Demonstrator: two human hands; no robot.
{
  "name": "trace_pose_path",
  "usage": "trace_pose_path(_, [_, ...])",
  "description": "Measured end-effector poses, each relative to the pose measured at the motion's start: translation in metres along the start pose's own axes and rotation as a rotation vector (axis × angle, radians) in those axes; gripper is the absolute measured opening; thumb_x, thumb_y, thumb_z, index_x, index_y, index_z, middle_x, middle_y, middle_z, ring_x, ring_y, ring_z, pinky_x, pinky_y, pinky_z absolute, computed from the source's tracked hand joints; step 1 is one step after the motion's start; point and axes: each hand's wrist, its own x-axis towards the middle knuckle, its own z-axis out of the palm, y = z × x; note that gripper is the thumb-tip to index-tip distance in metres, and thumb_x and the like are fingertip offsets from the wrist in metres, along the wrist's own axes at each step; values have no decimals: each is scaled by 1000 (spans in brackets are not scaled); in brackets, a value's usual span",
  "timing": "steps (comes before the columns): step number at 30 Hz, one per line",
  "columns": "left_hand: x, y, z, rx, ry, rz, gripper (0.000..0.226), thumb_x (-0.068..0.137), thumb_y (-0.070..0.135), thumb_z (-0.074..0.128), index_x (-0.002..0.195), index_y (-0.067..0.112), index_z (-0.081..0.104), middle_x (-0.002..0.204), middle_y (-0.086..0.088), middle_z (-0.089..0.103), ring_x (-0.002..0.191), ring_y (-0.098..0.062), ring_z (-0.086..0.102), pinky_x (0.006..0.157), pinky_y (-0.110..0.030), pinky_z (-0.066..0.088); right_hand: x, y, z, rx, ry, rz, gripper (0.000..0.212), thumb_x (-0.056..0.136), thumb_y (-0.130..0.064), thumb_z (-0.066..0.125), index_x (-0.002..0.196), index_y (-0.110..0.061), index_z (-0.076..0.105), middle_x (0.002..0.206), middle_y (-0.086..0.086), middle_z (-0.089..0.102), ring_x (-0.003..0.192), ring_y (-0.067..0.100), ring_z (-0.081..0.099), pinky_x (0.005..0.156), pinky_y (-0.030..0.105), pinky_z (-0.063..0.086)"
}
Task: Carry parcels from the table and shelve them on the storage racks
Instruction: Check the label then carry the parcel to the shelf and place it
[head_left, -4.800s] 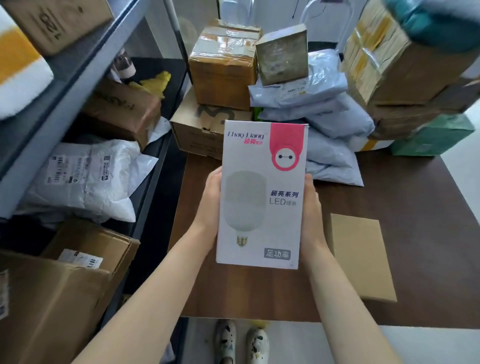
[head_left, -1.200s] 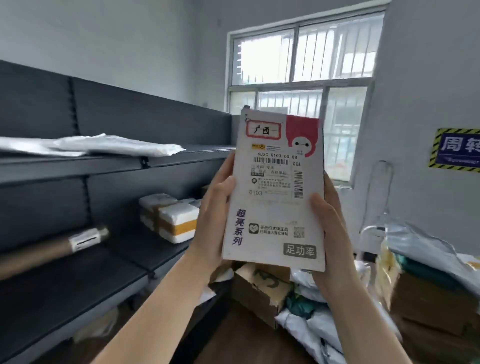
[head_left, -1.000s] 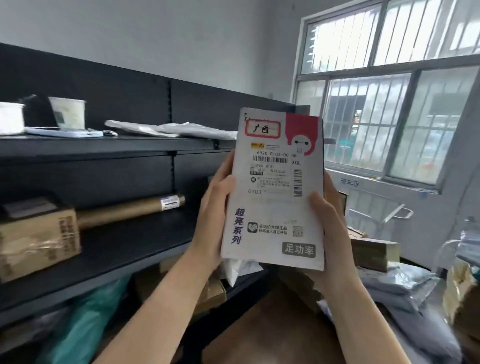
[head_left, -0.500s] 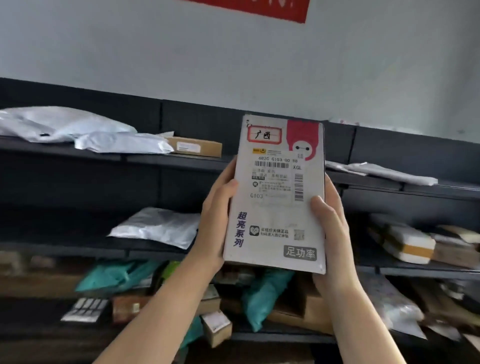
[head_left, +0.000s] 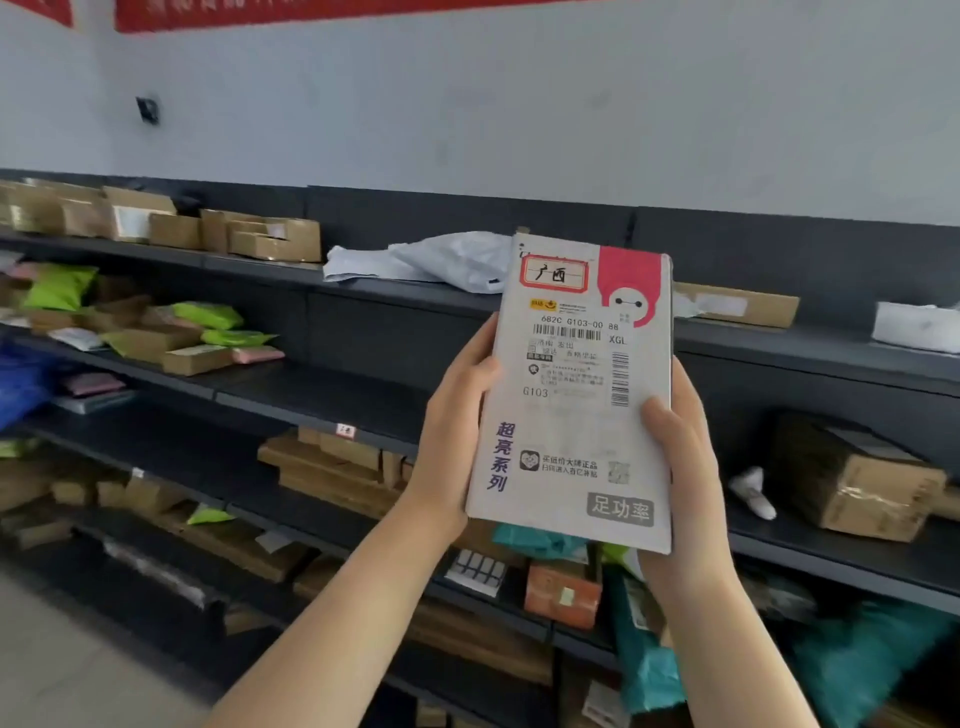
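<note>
Before the storage racks, left hand and right hand clasp the white boxed parcel upright by its sides, well short of any shelf; carrying looks nearly finished, shelving remains

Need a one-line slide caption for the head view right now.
Both hands, left hand and right hand, hold a labelled white box upright before dark storage racks stacked with parcels.
</note>
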Motion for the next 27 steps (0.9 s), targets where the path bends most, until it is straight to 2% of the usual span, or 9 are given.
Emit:
trace_pose_path(5, [-12,27,-93,94,144,3,47,101,26,39,147,24,47,137,-4,66,122,-26,64,101,-54,51,15,60,78,76,-77,72,49,100,-24,47,149,-26,46,143,9,64,126,35,65,94,56,58])
trace_pose_path(7, [-15,34,-126,102,184,21,45,103,24,37,147,22,47,140,-6,64,125,-26,63,100,-50,53,25,81,105,86,-110,91,50,100,-24,45,150,-25,45,143,8,63,126,35,64,97,59,56])
trace_pose_path(12, [-12,41,-203,129,283,30,40,102,23,39,138,32,54,132,3,70,122,-19,65,89,-34,57,53,135,163,139,-205,122,50,100,-24,44,150,-22,46,144,12,62,128,39,62,101,68,49])
trace_pose_path(15, [-3,45,-247,195,384,34,51,97,27,45,147,27,47,134,-1,69,120,-22,67,95,-44,56,74,172,194,188,-250,154,51,100,-24,44,150,-19,45,144,14,61,127,41,62,100,71,48])
trace_pose_path(18, [10,45,-289,234,467,49,59,92,30,49,151,25,42,135,-3,68,120,-24,67,104,-55,48,98,211,223,222,-283,207,55,98,-26,48,152,-20,43,144,13,61,126,40,63,100,70,48])
trace_pose_path(24, [51,32,-362,262,527,72,54,97,24,45,151,23,43,138,-5,66,124,-27,63,102,-53,48,154,280,259,242,-346,260,55,96,-25,49,151,-21,43,141,11,64,121,38,67,97,67,52])
trace_pose_path(27, [72,19,-393,263,547,62,51,98,23,44,149,24,46,136,-3,67,123,-24,65,94,-42,56,182,310,268,246,-342,286,56,95,-27,52,151,-24,45,139,10,66,118,37,69,95,65,54])
